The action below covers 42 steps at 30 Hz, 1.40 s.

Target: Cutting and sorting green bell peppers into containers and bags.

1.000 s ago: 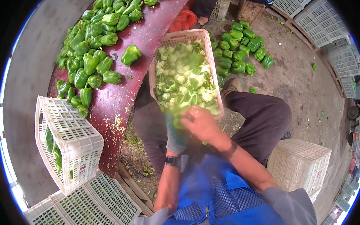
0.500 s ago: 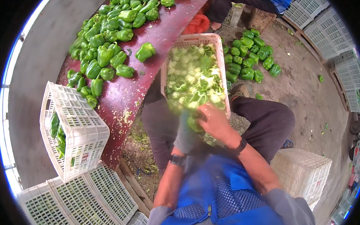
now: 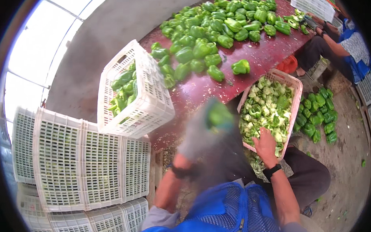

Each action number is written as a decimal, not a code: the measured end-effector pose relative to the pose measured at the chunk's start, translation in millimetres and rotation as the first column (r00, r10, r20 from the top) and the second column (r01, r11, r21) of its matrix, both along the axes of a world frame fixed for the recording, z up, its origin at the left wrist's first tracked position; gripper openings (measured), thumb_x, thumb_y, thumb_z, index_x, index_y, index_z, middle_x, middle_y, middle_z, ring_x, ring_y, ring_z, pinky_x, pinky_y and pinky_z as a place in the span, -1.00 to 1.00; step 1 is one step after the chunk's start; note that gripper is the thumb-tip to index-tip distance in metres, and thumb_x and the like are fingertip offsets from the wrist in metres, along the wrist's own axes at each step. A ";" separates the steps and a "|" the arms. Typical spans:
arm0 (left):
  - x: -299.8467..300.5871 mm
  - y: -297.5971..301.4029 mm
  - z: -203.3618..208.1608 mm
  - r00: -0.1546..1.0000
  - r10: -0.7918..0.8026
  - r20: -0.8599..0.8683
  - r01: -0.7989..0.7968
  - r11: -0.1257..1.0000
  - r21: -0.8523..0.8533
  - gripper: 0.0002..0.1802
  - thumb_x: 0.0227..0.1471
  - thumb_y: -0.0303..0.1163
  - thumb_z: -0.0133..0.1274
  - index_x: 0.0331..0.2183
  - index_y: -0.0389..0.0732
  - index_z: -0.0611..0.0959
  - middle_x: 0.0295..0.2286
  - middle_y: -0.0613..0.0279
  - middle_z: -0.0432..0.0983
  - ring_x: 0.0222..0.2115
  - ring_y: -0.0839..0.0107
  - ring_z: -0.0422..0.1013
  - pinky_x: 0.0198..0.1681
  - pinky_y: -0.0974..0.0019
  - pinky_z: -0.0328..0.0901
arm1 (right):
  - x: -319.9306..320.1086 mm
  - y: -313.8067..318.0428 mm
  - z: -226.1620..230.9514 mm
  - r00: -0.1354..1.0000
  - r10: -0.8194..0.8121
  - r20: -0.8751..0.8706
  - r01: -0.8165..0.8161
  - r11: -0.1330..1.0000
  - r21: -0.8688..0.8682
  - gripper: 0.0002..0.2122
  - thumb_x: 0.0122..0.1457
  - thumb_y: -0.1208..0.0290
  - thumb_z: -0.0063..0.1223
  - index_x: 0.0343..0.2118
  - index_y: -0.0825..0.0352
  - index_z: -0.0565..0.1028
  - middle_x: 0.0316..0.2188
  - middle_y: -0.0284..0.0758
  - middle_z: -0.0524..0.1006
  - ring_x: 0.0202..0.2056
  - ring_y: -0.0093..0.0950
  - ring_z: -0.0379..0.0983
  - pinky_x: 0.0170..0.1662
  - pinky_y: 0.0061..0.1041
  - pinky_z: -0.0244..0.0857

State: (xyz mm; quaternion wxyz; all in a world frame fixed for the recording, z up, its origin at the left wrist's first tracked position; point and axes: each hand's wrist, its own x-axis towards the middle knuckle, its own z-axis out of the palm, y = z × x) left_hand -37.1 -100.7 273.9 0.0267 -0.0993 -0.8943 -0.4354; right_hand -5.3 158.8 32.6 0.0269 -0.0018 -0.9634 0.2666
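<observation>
Pink crate, green trimmings filling it. Left of crate: gloved left hand, motion-blurred, wrapped round a green pepper. Over crate's near end: bare right hand, fingers part-curled; from here I can't tell if it grips anything. Beyond crate, leftward: heaped peppers, red surface.

A head-worn fisheye looks down at both hands from nearby.

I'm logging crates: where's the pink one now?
In the head view, the pink crate is right of centre, beside the red table, with the right hand over its near end.
</observation>
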 end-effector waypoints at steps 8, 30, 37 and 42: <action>-57.5 -112.1 93.7 0.616 0.461 -0.639 -0.567 0.822 0.047 -0.16 0.21 -0.30 0.29 0.36 -0.35 0.28 0.25 -0.10 0.36 0.19 0.15 0.36 0.27 0.11 0.28 | -9.4 2.6 -39.6 0.997 0.025 -0.067 -0.021 0.997 0.068 -0.52 0.10 0.39 0.33 0.04 0.47 0.43 -0.08 0.12 0.53 -0.18 0.05 0.58 -0.18 -0.01 0.49; 53.7 99.1 -200.1 0.798 -0.516 0.310 0.234 0.740 0.630 -0.28 0.02 -0.75 0.29 0.18 -0.26 0.38 -0.07 0.16 0.59 -0.12 0.37 0.61 -0.07 0.31 0.55 | 26.0 48.4 99.0 0.759 0.466 0.454 0.262 0.419 -0.869 -0.54 0.15 0.31 0.37 0.07 0.41 0.54 -0.48 -0.48 0.53 -0.58 -0.72 0.41 -0.56 -0.70 0.22; 70.1 108.2 -232.4 0.844 -0.358 0.399 -0.001 0.744 0.668 -0.65 0.23 -0.55 0.15 0.04 -0.21 0.51 -0.12 0.22 0.58 -0.14 0.38 0.60 -0.09 0.28 0.54 | 47.3 27.3 68.9 0.932 0.322 0.166 -0.070 0.610 -0.789 -0.54 0.09 0.39 0.42 0.01 0.47 0.50 -0.38 -0.28 0.55 -0.37 -0.55 0.45 -0.27 -0.47 0.39; 61.0 113.7 -248.7 0.688 -0.393 0.610 -0.476 0.390 0.788 -0.63 0.41 -0.06 -0.05 -0.02 -0.14 0.58 -0.16 0.22 0.60 -0.15 0.29 0.59 -0.06 0.20 0.52 | 67.2 2.9 87.1 0.985 0.011 0.173 0.109 0.737 -0.667 -0.62 0.14 0.45 0.37 -0.04 0.44 0.47 -0.27 -0.10 0.54 -0.28 -0.24 0.52 -0.14 -0.28 0.42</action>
